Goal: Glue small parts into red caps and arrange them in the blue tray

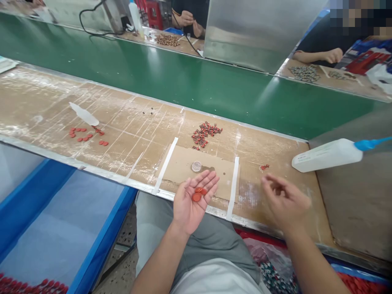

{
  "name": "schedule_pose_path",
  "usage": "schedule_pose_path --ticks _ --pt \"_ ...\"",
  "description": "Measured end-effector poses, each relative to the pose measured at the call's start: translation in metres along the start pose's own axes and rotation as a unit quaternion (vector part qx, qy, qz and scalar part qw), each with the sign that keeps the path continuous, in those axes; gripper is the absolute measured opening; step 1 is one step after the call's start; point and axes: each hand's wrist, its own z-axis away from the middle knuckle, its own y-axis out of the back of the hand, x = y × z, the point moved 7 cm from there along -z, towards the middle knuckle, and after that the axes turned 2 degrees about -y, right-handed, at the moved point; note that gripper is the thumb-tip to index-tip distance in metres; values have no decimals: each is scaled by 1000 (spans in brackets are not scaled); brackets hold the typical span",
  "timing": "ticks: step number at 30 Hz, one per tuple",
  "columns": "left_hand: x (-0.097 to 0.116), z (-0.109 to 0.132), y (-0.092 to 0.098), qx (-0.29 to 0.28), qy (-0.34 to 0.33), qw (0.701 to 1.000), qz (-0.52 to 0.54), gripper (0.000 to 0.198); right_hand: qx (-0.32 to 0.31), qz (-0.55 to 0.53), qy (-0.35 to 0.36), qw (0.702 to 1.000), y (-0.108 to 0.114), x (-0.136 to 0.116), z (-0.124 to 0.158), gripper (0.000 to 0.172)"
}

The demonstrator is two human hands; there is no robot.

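Observation:
My left hand (192, 204) is turned palm up, its fingers stretched out flat. A few small red discs (196, 197) lie in its palm. Just beyond the fingertips, a small round clear dish (196, 166) stands on a cardboard sheet (180, 163), beside a dark brownish patch. My right hand (286, 202) hovers over the bench on the right, slightly blurred. Its fingers are curled in towards the thumb, and I cannot make out anything between them. A small red piece (265, 167) lies on the bench past that hand.
Small red-and-dark parts (206, 134) are heaped behind the cardboard. Loose red discs (87, 137) lie left near a white strip (84, 114). A blue-tipped white bottle (329, 156) leans by the metal wall. Beyond the green belt (171, 77), co-workers' hands (187, 19) are busy.

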Motion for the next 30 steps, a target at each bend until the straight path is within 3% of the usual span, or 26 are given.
schedule_pose_path --ticks 3,5,8,11,14,17,19,22,25,27,30 --pt "-7 1 -5 -21 19 1000 12 43 -101 -101 138 980 -11 -75 24 27" --pt "-11 2 -8 -33 25 999 10 43 -151 -138 182 962 -23 -110 31 34" --pt "-13 4 -8 -38 19 999 5 42 -202 -161 196 946 -43 -134 31 34" --pt "-13 6 -4 -29 10 1000 3 40 -251 -194 172 933 -57 -134 30 31" --pt "-13 7 -1 -22 10 1000 8 37 -276 -242 102 924 -63 -123 32 28" --pt "-12 6 3 -13 -5 1000 7 32 -315 -314 -48 894 -72 -107 35 26" --pt "-12 6 8 4 -21 1000 1 27 -336 -383 -172 843 -79 -97 38 29" --pt "-12 7 16 11 -39 999 -19 21 -351 -485 -339 726 -89 -89 45 34" --pt "-15 11 17 -21 -41 997 -59 22 -386 -524 -436 622 -99 -88 55 35" --pt "-16 13 17 -39 -54 994 -91 22 -403 -529 -458 590 -104 -88 59 35" --pt "-13 14 18 -38 -86 989 -118 23 -419 -534 -463 570 -110 -92 63 34"
